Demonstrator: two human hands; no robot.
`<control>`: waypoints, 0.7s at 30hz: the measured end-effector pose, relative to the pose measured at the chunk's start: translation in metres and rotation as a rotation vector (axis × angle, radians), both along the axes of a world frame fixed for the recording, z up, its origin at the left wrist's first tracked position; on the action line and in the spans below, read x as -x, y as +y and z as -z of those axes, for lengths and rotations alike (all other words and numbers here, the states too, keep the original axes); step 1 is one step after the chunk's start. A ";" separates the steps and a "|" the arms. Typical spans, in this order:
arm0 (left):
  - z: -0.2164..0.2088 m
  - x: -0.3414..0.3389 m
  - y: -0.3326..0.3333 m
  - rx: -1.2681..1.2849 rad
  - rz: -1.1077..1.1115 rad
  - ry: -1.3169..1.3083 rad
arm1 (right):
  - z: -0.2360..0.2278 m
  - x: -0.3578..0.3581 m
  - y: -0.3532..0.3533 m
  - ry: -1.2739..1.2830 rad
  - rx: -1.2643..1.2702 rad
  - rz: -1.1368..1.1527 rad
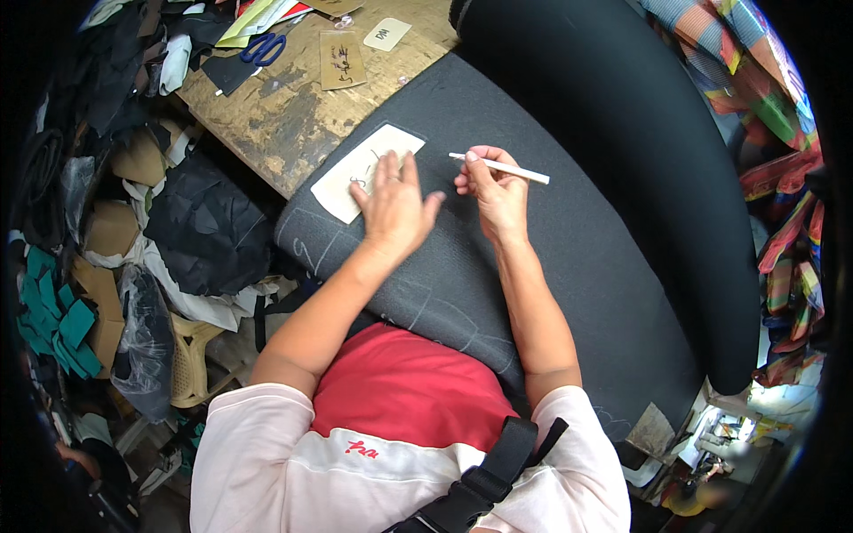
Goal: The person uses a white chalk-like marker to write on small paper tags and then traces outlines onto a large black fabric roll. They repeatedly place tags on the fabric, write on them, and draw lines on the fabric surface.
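My left hand lies flat with fingers spread on a cream card template, which rests near the left edge of a dark grey sheet of fabric. In my right hand is a slim white marking pen, pinched between thumb and fingers. Its tip points left toward the card and looks raised off the fabric. Pale drawn outlines run along the near edge of the sheet, below my left forearm.
A thick black roll of the fabric curves along the right. On the worn wooden table lie blue-handled scissors, a brown card and a small cream card. Left are black bundles and green pieces.
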State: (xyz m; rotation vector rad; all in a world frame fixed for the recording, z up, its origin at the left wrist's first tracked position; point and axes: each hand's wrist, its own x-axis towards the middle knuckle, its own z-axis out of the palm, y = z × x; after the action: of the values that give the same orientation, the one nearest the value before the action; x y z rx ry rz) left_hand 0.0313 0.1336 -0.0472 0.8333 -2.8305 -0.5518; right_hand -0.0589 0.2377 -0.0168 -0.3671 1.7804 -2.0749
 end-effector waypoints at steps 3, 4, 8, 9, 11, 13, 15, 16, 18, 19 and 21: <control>-0.011 -0.011 -0.045 -0.034 -0.126 0.011 | 0.013 0.002 -0.007 0.058 -0.063 0.018; -0.015 -0.012 -0.062 -0.089 -0.148 0.022 | 0.016 0.003 -0.009 0.039 -0.065 0.022; -0.028 -0.012 -0.107 -0.212 -0.058 0.032 | 0.020 0.003 -0.013 -0.198 -0.031 0.038; -0.033 -0.008 -0.115 -0.453 0.032 0.145 | 0.018 0.006 -0.013 -0.241 0.022 0.004; -0.041 0.004 -0.119 -0.869 0.194 0.248 | 0.013 0.012 -0.011 -0.291 0.103 -0.028; -0.047 0.027 -0.116 -1.022 0.244 0.354 | 0.009 0.017 -0.009 -0.279 0.208 -0.052; -0.049 0.061 -0.114 -1.148 0.253 0.371 | 0.007 0.024 -0.008 -0.193 0.163 -0.024; -0.048 0.084 -0.116 -1.213 0.275 0.363 | 0.007 0.028 -0.009 -0.080 0.134 0.004; -0.037 0.128 -0.118 -1.257 0.214 0.285 | 0.012 0.035 -0.017 0.545 -0.403 0.176; -0.029 0.147 -0.119 -1.239 0.219 0.284 | 0.015 0.042 -0.020 0.697 -0.488 0.193; -0.011 0.178 -0.124 -1.044 0.229 0.278 | 0.022 0.056 -0.032 0.768 -0.589 0.127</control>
State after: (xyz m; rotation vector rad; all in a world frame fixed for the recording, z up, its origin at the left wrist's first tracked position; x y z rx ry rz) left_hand -0.1471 0.0097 -0.0365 0.4442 -2.2586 -2.0598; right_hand -0.1146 0.2058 -0.0387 -0.9734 2.7925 -1.4394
